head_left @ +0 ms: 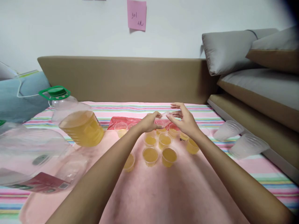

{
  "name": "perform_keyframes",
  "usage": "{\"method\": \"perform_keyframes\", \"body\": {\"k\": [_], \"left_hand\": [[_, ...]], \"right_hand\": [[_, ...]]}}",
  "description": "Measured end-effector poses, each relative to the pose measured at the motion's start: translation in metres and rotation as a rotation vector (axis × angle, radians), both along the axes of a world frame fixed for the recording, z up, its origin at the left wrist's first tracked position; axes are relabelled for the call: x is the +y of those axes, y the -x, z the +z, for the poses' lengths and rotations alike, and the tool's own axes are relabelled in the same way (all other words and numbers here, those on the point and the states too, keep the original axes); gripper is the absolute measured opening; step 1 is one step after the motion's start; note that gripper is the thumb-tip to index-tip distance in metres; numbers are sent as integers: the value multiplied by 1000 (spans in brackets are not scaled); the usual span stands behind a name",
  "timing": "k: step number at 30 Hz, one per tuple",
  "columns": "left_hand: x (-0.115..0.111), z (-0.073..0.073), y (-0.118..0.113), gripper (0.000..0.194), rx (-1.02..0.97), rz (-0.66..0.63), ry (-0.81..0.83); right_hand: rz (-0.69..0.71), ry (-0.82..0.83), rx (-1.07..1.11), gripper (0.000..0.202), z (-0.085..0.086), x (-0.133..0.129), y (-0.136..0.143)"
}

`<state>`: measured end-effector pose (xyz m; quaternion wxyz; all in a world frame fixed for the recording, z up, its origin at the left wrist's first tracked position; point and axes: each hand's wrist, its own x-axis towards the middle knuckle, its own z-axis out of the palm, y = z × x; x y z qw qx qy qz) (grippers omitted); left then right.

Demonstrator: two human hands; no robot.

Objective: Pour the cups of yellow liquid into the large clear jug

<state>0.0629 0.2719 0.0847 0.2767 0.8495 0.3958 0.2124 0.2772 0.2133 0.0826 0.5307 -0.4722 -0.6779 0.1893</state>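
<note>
Several clear plastic cups of yellow liquid stand grouped on a pink cloth, among them a front cup (150, 155), a cup to its right (169, 156) and one behind (165, 141). Over the far cups, my left hand (150, 122) pinches a thin clear plastic piece (166, 115), which looks like a lid. My right hand (184, 119) grips the piece's other side with thumb and curled fingers, its upper finger lifted. My forearms hide part of the cups at both sides. Blur leaves the piece's exact shape unclear.
At left stands a large green-capped jug (81, 129) partly full of yellow liquid. A clear empty-looking bottle (30, 152) lies nearer. Stacks of clear cups (249, 145) lie at right, beside grey cushions (263, 90). A red plastic bag (114, 122) is behind the cups.
</note>
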Motion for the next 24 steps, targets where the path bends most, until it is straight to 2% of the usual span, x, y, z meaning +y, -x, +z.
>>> {"method": "perform_keyframes", "body": {"k": [5, 6, 9, 10, 12, 14, 16, 19, 24], "left_hand": [[-1, 1, -1, 52, 2, 3, -14], [-1, 1, -1, 52, 2, 5, -16], [-1, 0, 0, 53, 10, 11, -14], [-1, 0, 0, 53, 14, 13, -11], [-1, 0, 1, 55, 18, 18, -3], [-2, 0, 1, 56, 18, 23, 6], [-3, 2, 2, 58, 15, 28, 12], [-4, 4, 1, 58, 15, 37, 13], [-6, 5, -2, 57, 29, 42, 9]], "right_hand": [[-31, -32, 64, 82, -8, 3, 0], [-31, -39, 52, 79, -8, 4, 0], [-23, -33, -31, 49, -6, 4, -1], [-28, -31, -48, 45, -4, 2, -1], [-75, -42, -40, 51, 1, -6, 0], [-163, -55, 3, 56, 5, -21, 1], [-259, -35, 49, 48, 5, -43, 2], [-346, 128, 73, 43, -6, -83, 2], [-263, 438, -100, 53, -33, -135, 7]]}}
